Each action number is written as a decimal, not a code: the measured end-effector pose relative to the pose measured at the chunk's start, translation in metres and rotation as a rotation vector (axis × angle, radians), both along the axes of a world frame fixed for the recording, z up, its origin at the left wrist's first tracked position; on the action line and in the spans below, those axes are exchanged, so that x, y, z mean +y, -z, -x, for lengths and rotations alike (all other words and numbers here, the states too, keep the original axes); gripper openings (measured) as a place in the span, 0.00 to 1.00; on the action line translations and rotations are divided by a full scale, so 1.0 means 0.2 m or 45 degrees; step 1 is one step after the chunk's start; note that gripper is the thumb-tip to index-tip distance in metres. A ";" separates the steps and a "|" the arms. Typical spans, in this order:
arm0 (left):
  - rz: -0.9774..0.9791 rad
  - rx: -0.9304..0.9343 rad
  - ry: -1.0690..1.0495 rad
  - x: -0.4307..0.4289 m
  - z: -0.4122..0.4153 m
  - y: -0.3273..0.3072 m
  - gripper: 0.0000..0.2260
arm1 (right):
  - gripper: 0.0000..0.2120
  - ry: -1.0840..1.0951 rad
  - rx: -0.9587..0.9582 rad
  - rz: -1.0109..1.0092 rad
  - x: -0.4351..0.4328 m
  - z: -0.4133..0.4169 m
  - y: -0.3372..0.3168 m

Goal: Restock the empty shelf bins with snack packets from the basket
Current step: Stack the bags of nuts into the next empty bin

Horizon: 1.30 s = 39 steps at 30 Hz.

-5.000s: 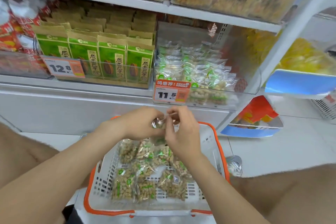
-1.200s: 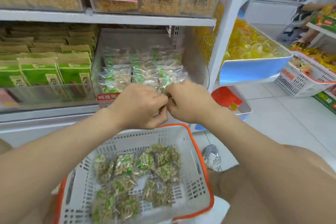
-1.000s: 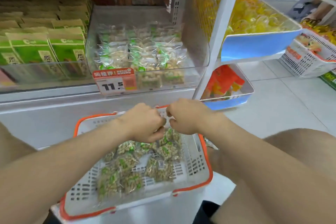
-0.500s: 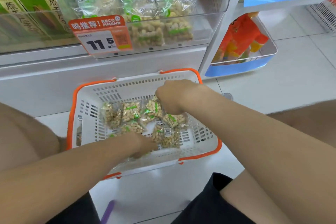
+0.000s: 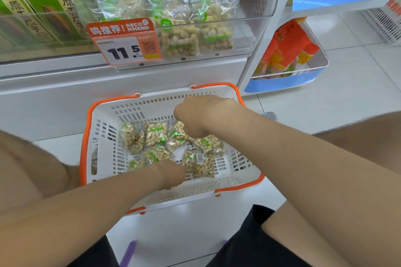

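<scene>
A white basket with an orange rim (image 5: pixel 138 104) sits low in front of me and holds several clear snack packets of nuts (image 5: pixel 155 135). Both hands are down inside it. My right hand (image 5: pixel 201 115) is curled over a packet at the far side of the pile, its fingers closed round the packet's top. My left hand (image 5: pixel 171 173) reaches into the near side, its fingers bent down among the packets and hidden from view. Above the basket, the clear shelf bin (image 5: pixel 249 37) holds more of the same packets (image 5: pixel 180 34).
An orange 11.5 price tag (image 5: pixel 125 43) hangs on the bin's front. Green boxes (image 5: pixel 43 2) fill the bin to the left. At the right, a blue-fronted low bin (image 5: pixel 282 83) holds orange packets. My knees flank the basket on the white tiled floor (image 5: pixel 347 93).
A second ago both hands were together above the basket's far rim. They have since dropped into the basket and split apart, the left to the near side and the right to the far side.
</scene>
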<state>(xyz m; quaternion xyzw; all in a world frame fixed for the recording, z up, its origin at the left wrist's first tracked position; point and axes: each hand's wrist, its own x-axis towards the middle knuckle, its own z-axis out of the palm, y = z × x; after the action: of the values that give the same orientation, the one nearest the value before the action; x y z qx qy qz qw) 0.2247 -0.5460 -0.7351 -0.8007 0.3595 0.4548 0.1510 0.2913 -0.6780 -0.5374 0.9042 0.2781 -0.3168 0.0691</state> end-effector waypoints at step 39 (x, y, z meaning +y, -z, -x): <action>1.892 -0.942 -0.958 -0.11 -0.51 -1.44 0.32 | 0.20 0.658 -0.583 -1.158 -0.36 -0.25 -0.76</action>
<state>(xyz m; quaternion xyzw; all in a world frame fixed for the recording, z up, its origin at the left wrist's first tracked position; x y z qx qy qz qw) 0.3276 -0.5675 -0.4481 -0.8511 0.2036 -0.1604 -0.4566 0.3409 -0.7498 -0.3850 0.9273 0.1341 0.0322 -0.3481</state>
